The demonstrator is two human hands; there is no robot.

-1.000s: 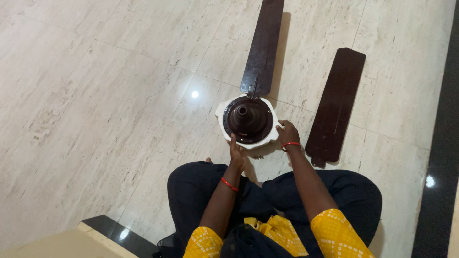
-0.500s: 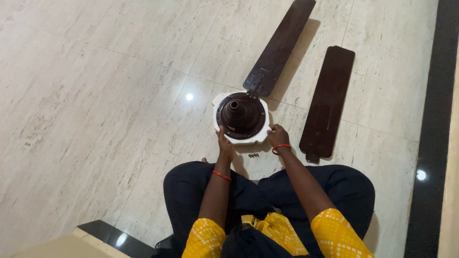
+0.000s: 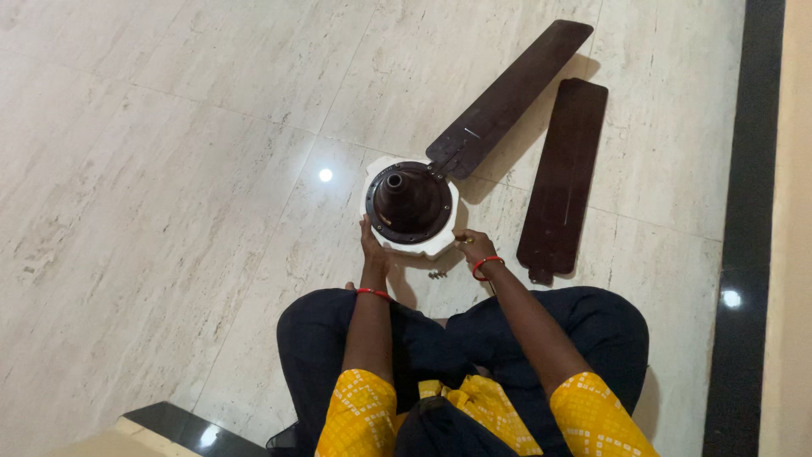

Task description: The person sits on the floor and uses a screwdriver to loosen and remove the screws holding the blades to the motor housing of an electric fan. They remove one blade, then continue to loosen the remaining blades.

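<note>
A dark brown ceiling fan motor (image 3: 409, 202) rests in a white foam base (image 3: 375, 169) on the tiled floor. One brown blade (image 3: 507, 100) is fixed to it and points to the far right. My left hand (image 3: 371, 248) grips the near left rim of the base. My right hand (image 3: 474, 245) rests at the near right edge of the base, fingers curled over a small metal part. A second, loose brown blade (image 3: 562, 178) lies on the floor to the right.
Small screws (image 3: 437, 274) lie on the floor just in front of the base, between my hands. My crossed legs in dark trousers (image 3: 592, 330) are below. A black floor border (image 3: 748, 211) runs along the right side.
The motor with its attached blade has turned clockwise, so the blade swung from pointing straight away toward the far right. Both hands stayed on the base rim.
</note>
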